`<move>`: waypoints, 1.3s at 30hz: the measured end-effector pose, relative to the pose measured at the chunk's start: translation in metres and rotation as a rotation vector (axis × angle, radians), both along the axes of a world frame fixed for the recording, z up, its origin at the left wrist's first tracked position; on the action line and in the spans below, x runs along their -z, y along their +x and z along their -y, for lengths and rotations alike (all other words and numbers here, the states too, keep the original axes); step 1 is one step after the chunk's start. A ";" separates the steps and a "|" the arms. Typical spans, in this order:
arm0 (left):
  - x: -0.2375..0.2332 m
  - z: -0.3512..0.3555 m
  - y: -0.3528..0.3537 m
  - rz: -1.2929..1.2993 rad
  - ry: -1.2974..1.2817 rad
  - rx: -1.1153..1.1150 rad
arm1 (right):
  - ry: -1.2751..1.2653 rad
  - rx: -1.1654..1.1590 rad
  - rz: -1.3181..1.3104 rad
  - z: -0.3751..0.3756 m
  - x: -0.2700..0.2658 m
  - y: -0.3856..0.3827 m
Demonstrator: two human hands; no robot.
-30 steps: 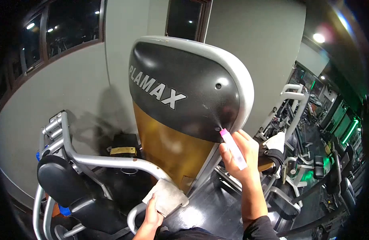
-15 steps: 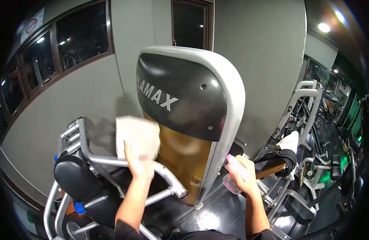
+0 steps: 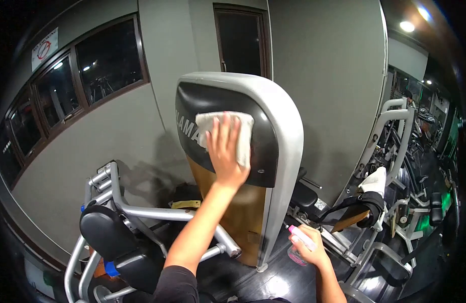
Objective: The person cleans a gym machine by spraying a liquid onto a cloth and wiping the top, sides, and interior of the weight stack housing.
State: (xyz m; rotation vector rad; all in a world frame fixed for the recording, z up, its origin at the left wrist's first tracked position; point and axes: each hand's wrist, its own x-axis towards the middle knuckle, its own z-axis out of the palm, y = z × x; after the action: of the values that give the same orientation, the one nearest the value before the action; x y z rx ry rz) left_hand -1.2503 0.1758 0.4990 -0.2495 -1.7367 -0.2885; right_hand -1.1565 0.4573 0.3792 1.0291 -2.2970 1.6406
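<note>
Left hand [image 3: 225,151] is reaching up and far, fingers spread flat and pointing upward, palm pressing a white cloth [image 3: 246,137] against the black cover panel [image 3: 217,98] of the gym machine. The fingers aren't curling around anything, only pressing open against the fabric. The cloth is lying directly under the palm and fingers, folded roughly square, with its edges showing to the right of the fingers and at the upper left. It is sitting mid-panel, covering part of the white lettering. The panel is facing the person nearly upright, its long axis running top to bottom, with the grey rim [image 3: 289,131] wrapping its right side and the amber panel [image 3: 243,212] below. Right hand [image 3: 316,251] is hanging low and near, on the right, well apart from the panel, fingers closing around a small spray bottle [image 3: 296,255] with its pink top angling up-left. The left hand is clearly the nearer one to the panel. A black seat pad [image 3: 104,232] and a silver tube arm [image 3: 152,212] are sitting low on the left.
</note>
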 end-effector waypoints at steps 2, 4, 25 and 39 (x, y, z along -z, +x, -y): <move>0.037 -0.005 0.002 -0.039 -0.128 0.028 | 0.057 0.012 0.080 0.002 0.015 -0.001; 0.097 -0.009 -0.001 -0.024 -0.239 0.028 | 0.063 0.004 0.073 0.008 0.017 0.001; -0.104 -0.020 0.076 0.041 -0.007 0.342 | 0.085 -0.019 -0.024 0.009 0.029 0.021; 0.148 -0.001 0.035 0.436 -0.448 0.401 | 0.113 -0.090 -0.024 -0.011 0.063 0.040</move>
State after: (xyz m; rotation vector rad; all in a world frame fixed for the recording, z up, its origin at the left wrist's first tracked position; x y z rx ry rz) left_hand -1.2152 0.1773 0.3507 -0.9240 -2.1663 -0.2509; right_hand -1.1165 0.4682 0.3164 1.1858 -2.3847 1.5354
